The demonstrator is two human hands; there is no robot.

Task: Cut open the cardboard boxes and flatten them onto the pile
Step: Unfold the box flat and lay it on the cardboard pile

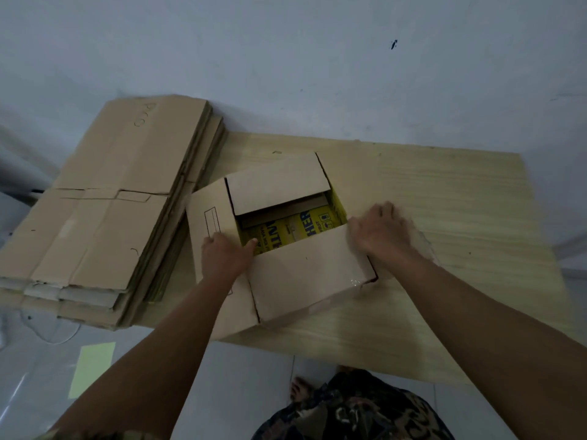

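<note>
Presently, left hand (pixel 226 253) grips the near flap of the box (pixel 286 249); right hand (pixel 379 231), blurred, grip indeterminate, steadies its right edge for opening beside the pile (pixel 104 201).

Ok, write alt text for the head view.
Two hands work an open cardboard box on a wooden board: left hand grips a flap edge, right hand presses the right side. A pile of flattened cardboard lies left.

"HER" inside cardboard box (pixel 305 277)
</note>
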